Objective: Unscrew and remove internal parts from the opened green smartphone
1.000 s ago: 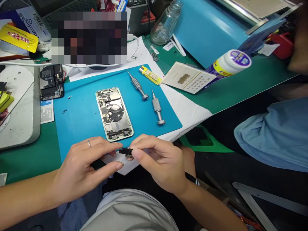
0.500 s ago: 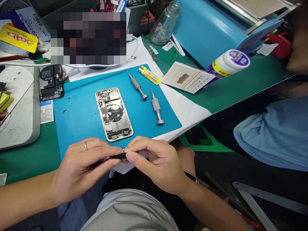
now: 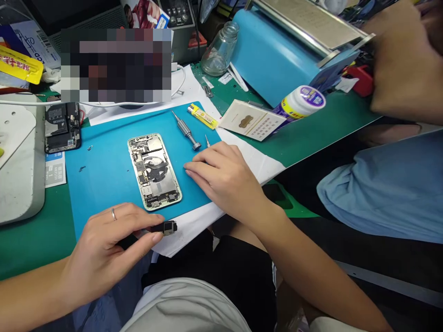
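My left hand is closed in a pinch on a small black phone part, held over the near edge of the blue mat. My right hand lies flat, fingers stretched out, on the mat right of the opened phone. It covers a silver screwdriver whose tip pokes out behind the knuckles. A second silver screwdriver lies free just beyond.
A yellow lighter, a cream card and a tipped white bottle lie at the back right. A glass jar stands behind. A black phone module and a white machine are left. Another person's hand is at right.
My right hand let go of the small black part and moved forward onto the mat, over the nearer screwdriver. My left hand keeps the part. The view shifted a little.
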`<state>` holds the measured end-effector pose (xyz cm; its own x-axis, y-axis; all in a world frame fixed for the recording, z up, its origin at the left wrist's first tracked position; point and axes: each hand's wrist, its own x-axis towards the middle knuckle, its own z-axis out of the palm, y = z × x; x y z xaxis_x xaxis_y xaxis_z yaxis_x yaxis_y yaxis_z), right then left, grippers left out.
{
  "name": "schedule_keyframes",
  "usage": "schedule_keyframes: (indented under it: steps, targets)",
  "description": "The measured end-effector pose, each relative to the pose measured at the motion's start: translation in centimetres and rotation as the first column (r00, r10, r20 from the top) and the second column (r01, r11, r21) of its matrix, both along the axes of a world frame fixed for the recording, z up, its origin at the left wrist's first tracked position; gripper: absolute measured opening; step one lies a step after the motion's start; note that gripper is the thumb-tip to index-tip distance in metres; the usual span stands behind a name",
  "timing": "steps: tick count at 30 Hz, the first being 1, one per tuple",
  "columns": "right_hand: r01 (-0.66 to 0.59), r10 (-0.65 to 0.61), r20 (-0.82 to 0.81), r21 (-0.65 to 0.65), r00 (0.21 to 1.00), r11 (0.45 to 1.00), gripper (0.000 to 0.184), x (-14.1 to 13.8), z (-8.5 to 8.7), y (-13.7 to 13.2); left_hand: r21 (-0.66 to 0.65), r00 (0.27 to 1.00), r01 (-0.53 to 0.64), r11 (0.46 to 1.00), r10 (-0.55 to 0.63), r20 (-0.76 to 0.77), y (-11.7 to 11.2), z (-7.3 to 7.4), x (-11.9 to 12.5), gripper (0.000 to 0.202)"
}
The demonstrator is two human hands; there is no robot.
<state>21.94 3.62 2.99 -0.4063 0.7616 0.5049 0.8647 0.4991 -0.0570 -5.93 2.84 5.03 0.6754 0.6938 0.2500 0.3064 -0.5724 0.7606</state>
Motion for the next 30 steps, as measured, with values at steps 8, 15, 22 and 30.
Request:
schedule_keyframes:
  steps: [8,15,22,30]
  targets:
    - [0.025,-0.024,-0.049,0.016,0.999,1.0,0.018,0.0,-0.8,0.3,-0.017,1.0,-0.022,1.0,0.022,0.007,0.2,0.2,0.2,0.018]
    - [0.046,-0.044,-0.125,0.015,0.991,0.999,0.017,0.1,-0.4,-0.3,-0.036,0.999,-0.038,0.999,0.039,0.019,0.4,0.1,0.4,0.017]
    - [-0.313,0.263,-0.431,-0.048,0.863,0.949,0.034,-2.2,0.6,-3.9,-0.043,0.998,-0.047,0.998,0.049,0.044,0.1,0.2,0.2,0.018]
    - [-0.397,0.304,-0.524,-0.071,0.795,0.915,0.015,-3.6,0.1,-4.4,-0.02,0.999,-0.005,1.0,0.006,0.048,0.1,0.1,0.3,0.019]
